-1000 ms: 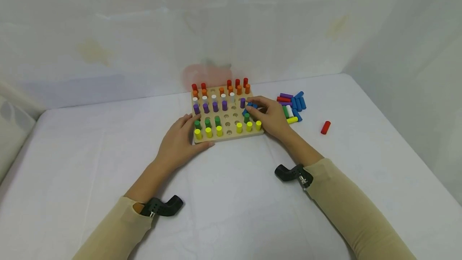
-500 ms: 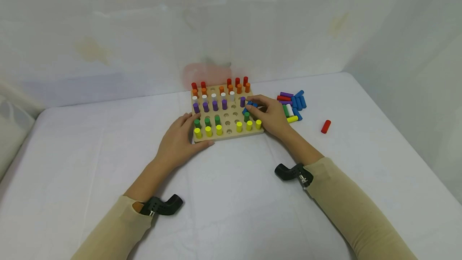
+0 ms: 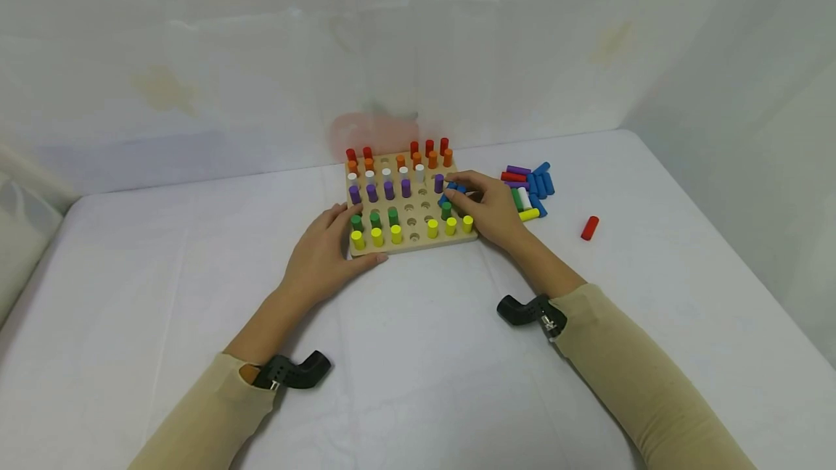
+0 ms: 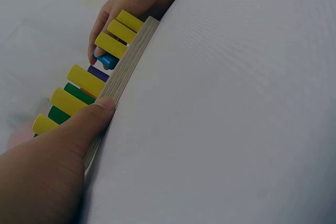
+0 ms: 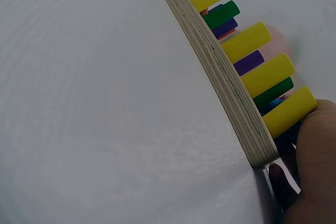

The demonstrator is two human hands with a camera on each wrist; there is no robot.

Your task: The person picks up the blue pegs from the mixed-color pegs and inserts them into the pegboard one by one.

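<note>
My left hand [image 3: 323, 252] lies against the near left corner of the wooden pegboard [image 3: 410, 246], fingers fairly straight along its left edge and my thumb pressed flat to the board's front edge, as the left wrist view shows; it grips nothing. My right hand [image 3: 488, 210] reaches over the board's right side, and its fingertips pinch a blue peg [image 3: 453, 192] just above the board, right beside the purple peg [image 3: 439, 183] at the right end of the purple row and behind a green peg [image 3: 447, 210]. From the left wrist view the blue peg [image 4: 106, 60] sits tilted between my fingertips, behind the yellow pegs [image 4: 111, 45] of the front row; I cannot tell whether its tip is already in a hole. The board sits between my two hands on the white table [image 3: 418, 354], with rows of red, orange, white, purple, green and yellow pegs standing upright and several open holes in the middle. To the right of my right hand, close to the board, lies a loose heap of pegs [image 3: 530, 191], mostly blue with purple, red, green, white and yellow among them, and well apart from that a single red peg [image 3: 589, 228] lies on its side
</note>
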